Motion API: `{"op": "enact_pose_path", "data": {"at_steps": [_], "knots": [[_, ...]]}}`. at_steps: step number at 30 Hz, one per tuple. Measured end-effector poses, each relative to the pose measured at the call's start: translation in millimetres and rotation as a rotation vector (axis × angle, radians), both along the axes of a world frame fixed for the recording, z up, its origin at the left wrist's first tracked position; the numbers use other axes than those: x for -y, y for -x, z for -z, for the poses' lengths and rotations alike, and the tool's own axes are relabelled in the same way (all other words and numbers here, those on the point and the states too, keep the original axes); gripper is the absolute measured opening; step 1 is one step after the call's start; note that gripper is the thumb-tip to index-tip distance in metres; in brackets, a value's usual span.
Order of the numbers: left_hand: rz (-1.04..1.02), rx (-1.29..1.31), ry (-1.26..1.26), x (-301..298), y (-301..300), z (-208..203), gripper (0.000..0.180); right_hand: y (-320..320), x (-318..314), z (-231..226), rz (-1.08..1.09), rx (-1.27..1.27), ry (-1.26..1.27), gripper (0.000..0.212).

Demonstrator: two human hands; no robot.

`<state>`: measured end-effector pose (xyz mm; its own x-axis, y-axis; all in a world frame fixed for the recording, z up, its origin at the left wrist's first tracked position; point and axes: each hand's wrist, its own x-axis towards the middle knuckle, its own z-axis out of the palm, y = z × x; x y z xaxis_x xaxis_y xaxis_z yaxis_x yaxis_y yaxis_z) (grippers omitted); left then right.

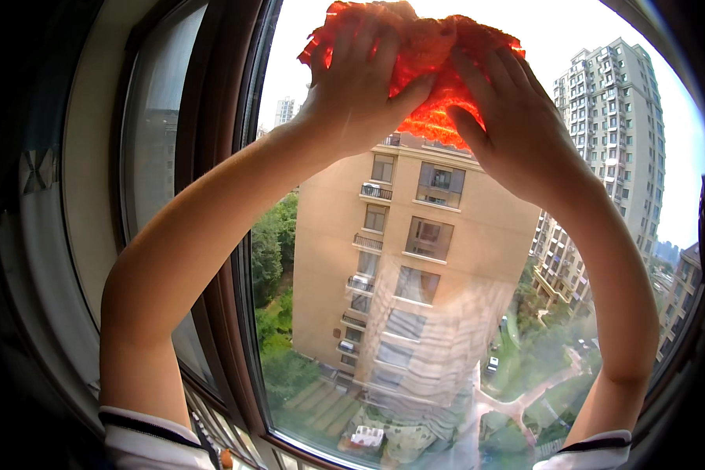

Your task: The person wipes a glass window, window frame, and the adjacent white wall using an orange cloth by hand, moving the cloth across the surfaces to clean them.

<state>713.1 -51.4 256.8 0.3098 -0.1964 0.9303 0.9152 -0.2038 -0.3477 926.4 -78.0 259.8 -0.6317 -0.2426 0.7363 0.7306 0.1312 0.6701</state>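
Note:
A bright red-orange cloth [439, 86], crumpled and lit through from behind, lies against the window glass [446, 313] at the top of the view. Both my arms reach up to it. My left hand [360, 86] is laid over the cloth's left part, fingers spread upward and thumb pointing right. Over its right part rests my right hand [517, 117], also with fingers apart and its thumb turned toward the left. The two hands press the cloth from the near side, a gap of red fabric between them. Some fingertips blend into the glowing folds.
A dark brown window frame [219, 141] runs down the left of the pane, beside another window panel [153, 117]. Pale curtain fabric [47, 211] hangs at far left. Outside stand a tan apartment building [478, 227] and a grey tower [619, 117], with trees [278, 313] below.

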Motion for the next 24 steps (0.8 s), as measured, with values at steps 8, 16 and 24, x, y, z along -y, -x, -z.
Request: {"op": "enact_pose_path", "data": {"at_steps": [8,16,24], "knots": [[-0.014,-0.03,-0.062,-1,36,10,0.071,40,3,0,0.072,0.023,0.168,0.061],[-0.142,0.073,-0.201,-12,93,-70,0.079,94,28,-56,-0.173,0.045,0.123,0.053],[0.019,0.041,0.029,-1,88,-14,0.076,81,20,-16,-0.224,-0.02,0.317,0.058]]}}
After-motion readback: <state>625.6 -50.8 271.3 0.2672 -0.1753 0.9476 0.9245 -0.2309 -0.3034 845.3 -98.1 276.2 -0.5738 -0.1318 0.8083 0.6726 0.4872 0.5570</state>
